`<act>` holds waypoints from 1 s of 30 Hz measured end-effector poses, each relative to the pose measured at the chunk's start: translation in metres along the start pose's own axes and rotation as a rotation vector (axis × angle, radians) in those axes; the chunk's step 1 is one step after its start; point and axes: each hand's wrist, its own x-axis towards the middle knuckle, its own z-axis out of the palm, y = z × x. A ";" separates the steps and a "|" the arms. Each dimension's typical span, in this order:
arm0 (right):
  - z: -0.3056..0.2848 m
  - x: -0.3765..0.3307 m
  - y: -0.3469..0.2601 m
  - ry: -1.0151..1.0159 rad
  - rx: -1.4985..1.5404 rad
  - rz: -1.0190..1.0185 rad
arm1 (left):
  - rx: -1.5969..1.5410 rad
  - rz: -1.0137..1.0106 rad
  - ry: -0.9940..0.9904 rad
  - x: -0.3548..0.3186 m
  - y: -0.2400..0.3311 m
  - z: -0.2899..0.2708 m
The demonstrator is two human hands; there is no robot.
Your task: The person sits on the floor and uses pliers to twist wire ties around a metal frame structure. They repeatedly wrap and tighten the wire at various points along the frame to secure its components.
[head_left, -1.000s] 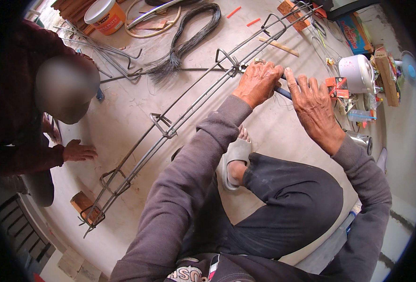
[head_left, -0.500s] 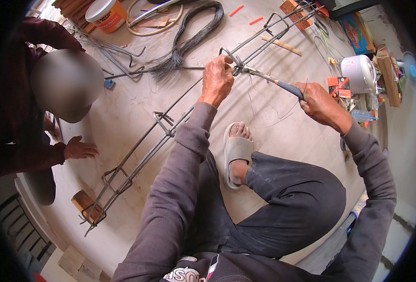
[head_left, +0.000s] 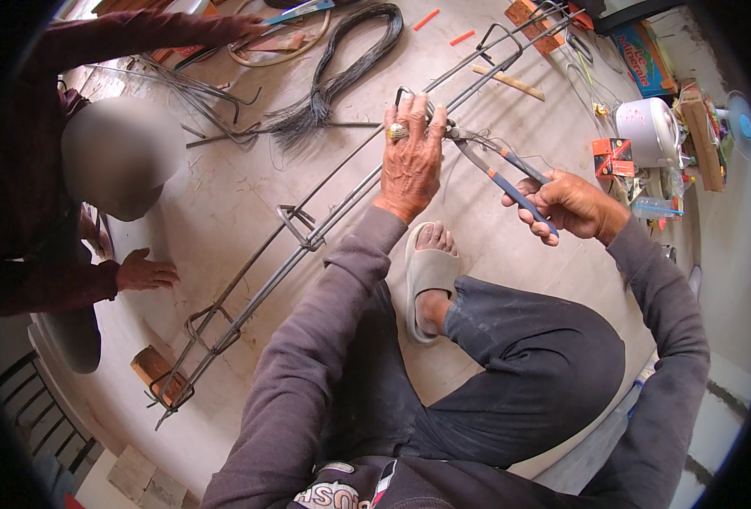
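A rebar cage (head_left: 284, 264) of long steel bars and bent stirrups runs diagonally across the floor. My left hand (head_left: 411, 157), with a ring on one finger, has its fingers curled over the cage at a stirrup (head_left: 403, 91). In my right hand (head_left: 572, 206) is a pair of pincers (head_left: 511, 188) with dark blue and orange handles spread apart. Their jaws are at the bar joint just right of my left fingers. Thin loose wire (head_left: 498, 140) curls beside the jaws. What lies under my left palm is hidden.
Bricks (head_left: 156, 373) prop the cage ends. A bundle of black tie wire (head_left: 354, 55) lies beyond it. At left, a co-worker's hand (head_left: 148, 270) hovers low; their other arm reaches toward a blue tool (head_left: 299, 12). A white pot (head_left: 647, 134) and boxes stand right.
My left hand has shifted right and flattened over the joint. The pincers' handles have spread and tilted more steeply. The co-worker's far arm has stretched out toward the blue tool.
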 end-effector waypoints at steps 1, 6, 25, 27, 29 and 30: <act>-0.001 0.001 0.004 -0.030 0.062 0.000 | -0.095 0.004 -0.030 0.000 0.003 0.000; -0.009 0.010 0.026 -0.186 0.299 0.004 | -0.304 0.137 0.010 0.016 0.018 0.006; 0.043 -0.014 0.014 0.990 -1.731 -0.442 | -0.139 0.102 -0.258 0.049 0.060 0.017; 0.043 0.003 0.009 1.022 -1.795 -0.455 | -0.145 0.082 -0.277 0.050 0.061 0.018; 0.039 0.018 0.008 1.060 -1.947 -0.369 | -0.137 0.078 -0.247 0.050 0.060 0.014; 0.035 0.021 0.009 1.045 -1.927 -0.378 | -0.130 0.085 -0.207 0.049 0.059 0.008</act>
